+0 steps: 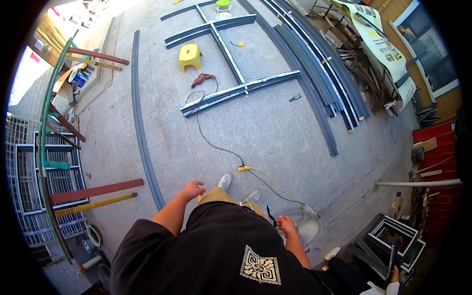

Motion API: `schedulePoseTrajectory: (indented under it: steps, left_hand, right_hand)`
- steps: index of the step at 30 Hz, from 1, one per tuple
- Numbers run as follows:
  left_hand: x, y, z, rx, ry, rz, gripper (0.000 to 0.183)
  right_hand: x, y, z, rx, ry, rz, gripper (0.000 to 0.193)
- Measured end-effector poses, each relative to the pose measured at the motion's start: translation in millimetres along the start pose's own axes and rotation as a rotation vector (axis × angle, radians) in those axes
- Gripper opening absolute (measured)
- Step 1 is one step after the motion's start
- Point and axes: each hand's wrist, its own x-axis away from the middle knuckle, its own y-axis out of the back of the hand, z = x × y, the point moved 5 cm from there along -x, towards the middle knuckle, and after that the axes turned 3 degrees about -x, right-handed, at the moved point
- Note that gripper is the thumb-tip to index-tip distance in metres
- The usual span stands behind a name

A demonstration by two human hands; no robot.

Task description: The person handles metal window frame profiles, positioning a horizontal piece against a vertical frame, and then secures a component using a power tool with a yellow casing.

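My left hand point(193, 190) hangs by my left hip, its fingers loosely bent and apart, with nothing visible in it. By my right hip, the curled fingers of my right hand point(285, 224) meet the lower end of a thin black curved strip point(271, 216). Both hands are well short of the things on the floor. Farther ahead, a red corded power drill point(203, 79) lies beside a frame of long metal profiles point(227, 53). Its dark cable runs back to a yellow power strip point(244, 168) just beyond my shoes.
A yellow step stool point(190, 57) stands left of the frame. Pliers point(295, 98) lie to its right, near stacked grey profiles point(314, 73). A long profile point(139, 123) and a green metal rack point(43, 132) are on the left. Another person's arm point(395, 275) shows at lower right.
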Motion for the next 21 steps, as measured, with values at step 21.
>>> schedulePoseTrajectory:
  steps: [21]
  left_hand:
    - [-23,4,9,-0.061,0.009,-0.012,0.058]
  right_hand:
    - [-6,8,-10,0.02,-0.019,-0.016,0.033]
